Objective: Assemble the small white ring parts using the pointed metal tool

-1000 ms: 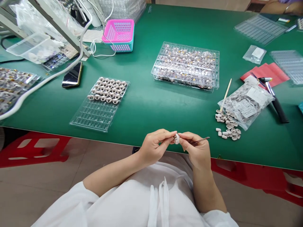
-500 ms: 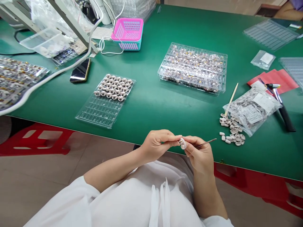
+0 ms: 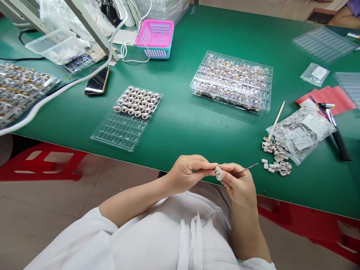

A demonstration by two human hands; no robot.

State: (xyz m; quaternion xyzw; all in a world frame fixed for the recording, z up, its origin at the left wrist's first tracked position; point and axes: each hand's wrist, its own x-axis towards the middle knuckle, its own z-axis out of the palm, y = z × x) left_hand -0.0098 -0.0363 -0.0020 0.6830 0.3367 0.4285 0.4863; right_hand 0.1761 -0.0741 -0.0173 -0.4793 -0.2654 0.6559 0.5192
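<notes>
Between my two hands is a small whitish shell-like part [image 3: 218, 173], with something metallic on its left side too small to make out. My left hand [image 3: 189, 171] pinches its left side between thumb and fingertips. My right hand [image 3: 238, 180] grips its right side and also keeps a thin metal tool [image 3: 249, 168] tucked in the fingers, its tip pointing right. Loose whitish shell parts [image 3: 278, 159] lie right of my hands beside a clear bag of similar parts [image 3: 302, 129]. A clear tray [image 3: 116, 132] at left has several rounded parts in its upper rows.
Stacked clear trays [image 3: 232, 82] of parts stand mid-table. A pink basket [image 3: 156, 33], a phone [image 3: 97, 80] and a white cable [image 3: 70, 85] are at the left. A wooden stick [image 3: 277, 119], black-handled tool [image 3: 341, 144] and red packets [image 3: 326, 97] lie right. Another person's arm [image 3: 347, 17] shows far right.
The view has shifted slightly, so the table items sit a little differently. Both hands keep their pinch on the small part, which looks slightly turned.
</notes>
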